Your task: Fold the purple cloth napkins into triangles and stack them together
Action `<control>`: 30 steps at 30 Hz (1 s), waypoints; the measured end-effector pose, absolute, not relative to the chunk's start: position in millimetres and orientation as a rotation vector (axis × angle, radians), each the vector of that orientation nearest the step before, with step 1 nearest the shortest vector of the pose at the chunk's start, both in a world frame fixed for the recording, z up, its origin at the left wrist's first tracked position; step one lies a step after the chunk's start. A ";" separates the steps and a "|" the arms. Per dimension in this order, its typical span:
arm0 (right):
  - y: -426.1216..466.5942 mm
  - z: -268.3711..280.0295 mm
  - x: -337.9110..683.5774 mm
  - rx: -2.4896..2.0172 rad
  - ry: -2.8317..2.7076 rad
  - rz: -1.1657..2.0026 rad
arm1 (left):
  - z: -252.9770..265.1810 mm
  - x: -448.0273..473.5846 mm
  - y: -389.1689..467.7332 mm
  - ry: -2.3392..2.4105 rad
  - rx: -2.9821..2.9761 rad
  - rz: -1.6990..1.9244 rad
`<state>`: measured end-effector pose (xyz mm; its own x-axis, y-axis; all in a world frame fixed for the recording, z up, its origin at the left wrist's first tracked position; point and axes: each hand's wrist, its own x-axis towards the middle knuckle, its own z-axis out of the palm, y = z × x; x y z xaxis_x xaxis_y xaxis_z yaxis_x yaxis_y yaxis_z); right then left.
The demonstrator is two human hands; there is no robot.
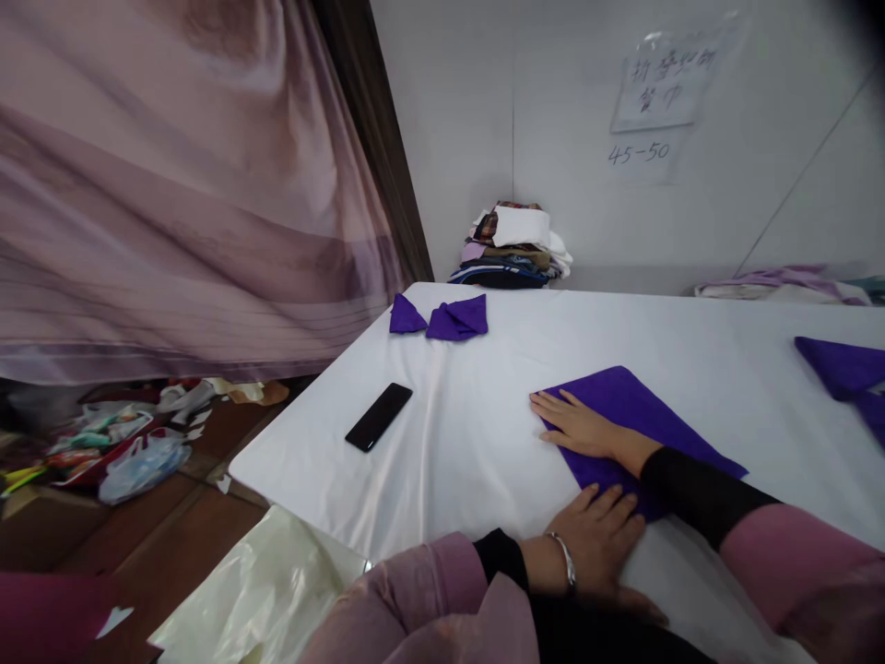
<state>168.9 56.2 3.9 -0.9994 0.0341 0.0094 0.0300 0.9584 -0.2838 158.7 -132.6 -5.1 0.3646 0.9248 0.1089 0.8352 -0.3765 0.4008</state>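
Note:
A purple cloth [643, 415], folded flat, lies on the white-covered table in front of me. My right hand [577, 424] rests flat across its left part, fingers stretched toward the left corner. Closer to me, my left hand [605, 535], with a silver bracelet at the wrist, lies palm down with its fingers spread. Its fingertips touch the near edge of the same cloth, and the rest of it is over the white cover. Neither hand grips anything. The cloth's right side is partly hidden behind my right forearm.
Two small folded purple pieces [460, 318] lie at the far left of the white table [484, 406]. A black phone [379, 417] sits nearer. More purple cloth [840, 367] is at the right edge. Stacked clothes [512, 249] stand behind the table; a pink curtain [194, 203] hangs left.

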 end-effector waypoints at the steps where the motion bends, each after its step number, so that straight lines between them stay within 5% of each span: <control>1: 58.6 3.5 162.6 -0.047 -3.092 0.435 | -6.8 159.0 -132.7 1.573 2.361 0.478; 18: 65.7 21.2 174.5 -0.328 -3.009 0.461 | 3.2 145.1 -128.9 1.528 2.305 0.547; 30: 120.1 -9.7 216.0 -0.780 -2.932 0.222 | 7.4 79.2 -55.1 2.310 1.903 0.274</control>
